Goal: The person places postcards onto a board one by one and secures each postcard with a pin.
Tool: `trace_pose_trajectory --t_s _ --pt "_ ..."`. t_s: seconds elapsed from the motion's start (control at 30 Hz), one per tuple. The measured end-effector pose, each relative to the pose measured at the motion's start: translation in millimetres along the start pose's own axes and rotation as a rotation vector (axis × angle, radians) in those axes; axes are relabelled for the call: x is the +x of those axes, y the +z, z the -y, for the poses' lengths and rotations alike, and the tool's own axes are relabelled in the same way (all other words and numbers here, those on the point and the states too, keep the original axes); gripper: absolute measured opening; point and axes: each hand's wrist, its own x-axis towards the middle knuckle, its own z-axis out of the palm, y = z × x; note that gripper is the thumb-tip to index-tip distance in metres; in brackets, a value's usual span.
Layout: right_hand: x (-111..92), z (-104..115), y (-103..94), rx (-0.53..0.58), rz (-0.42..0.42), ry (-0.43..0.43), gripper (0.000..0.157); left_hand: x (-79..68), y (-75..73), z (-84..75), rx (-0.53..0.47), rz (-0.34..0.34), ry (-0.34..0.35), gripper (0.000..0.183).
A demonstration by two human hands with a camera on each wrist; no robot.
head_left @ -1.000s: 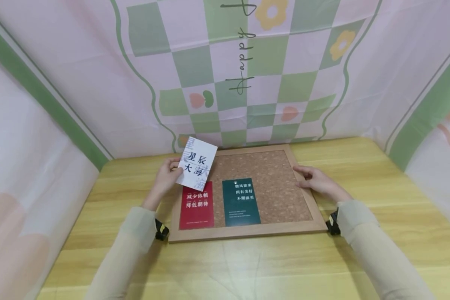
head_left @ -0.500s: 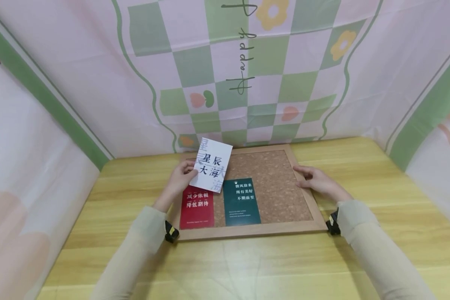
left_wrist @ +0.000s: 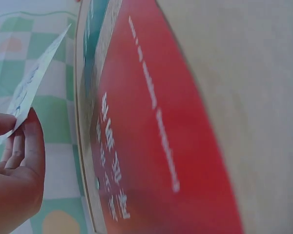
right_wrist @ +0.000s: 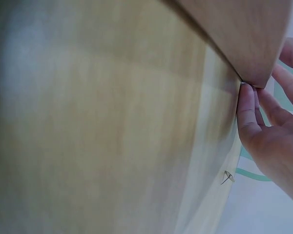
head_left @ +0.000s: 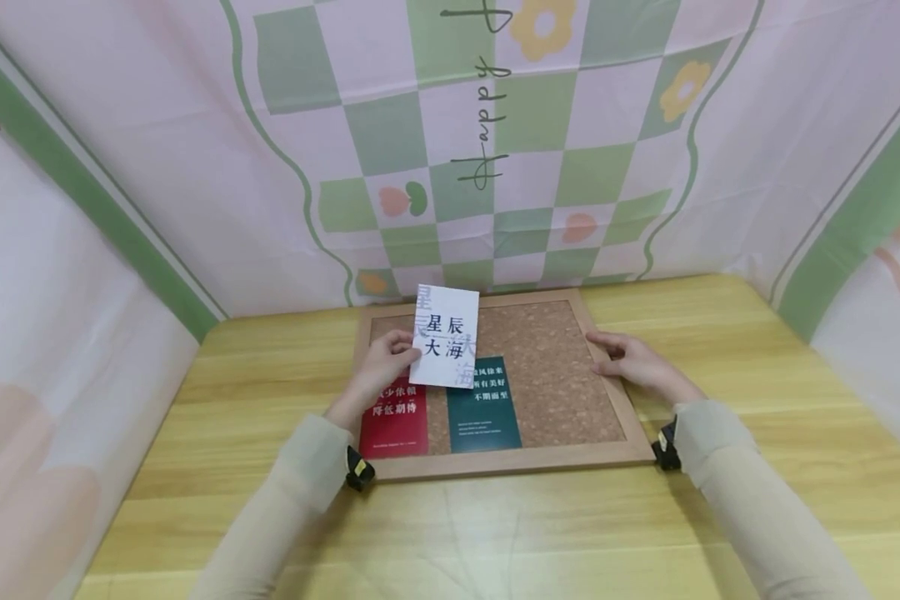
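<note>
In the head view my left hand [head_left: 384, 367] pinches a white card [head_left: 446, 333] with dark Chinese lettering by its left edge. The left wrist view shows the same card [left_wrist: 36, 78] edge-on between thumb and fingers, raised off the corkboard [head_left: 555, 375]. From above it overlaps the top of a dark green card [head_left: 483, 425] on the board. To the left, a red card [head_left: 393, 429] lies on the cork, partly covered by my left hand. My right hand [head_left: 633, 362] holds the board's right wooden frame, with fingertips [right_wrist: 246, 97] at its edge in the right wrist view.
A small pushpin [right_wrist: 228, 177] lies on the wooden table [right_wrist: 112, 122] beyond the right hand. Another pin [left_wrist: 97, 183] shows at the top of the red card. Checkered fabric [head_left: 525, 175] hangs behind the table.
My left hand has carried the white card rightward, from over the red card to over the green card's top, turning it more upright. The right hand has stayed at the frame.
</note>
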Motion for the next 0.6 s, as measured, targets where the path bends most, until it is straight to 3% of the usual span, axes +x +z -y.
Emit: trace_pose_trajectory --t_s 0.27,0.6 --pt "1 0 -0.1 0.001 -0.003 -0.002 0.065 1.1 15.7 -3.9 -0.095 0.075 -0.06 0.035" --pt "-1 1 -0.3 -0.011 -0.004 -0.006 0.065 1.3 32.7 -5.0 -0.115 0.122 -0.062 0.033"
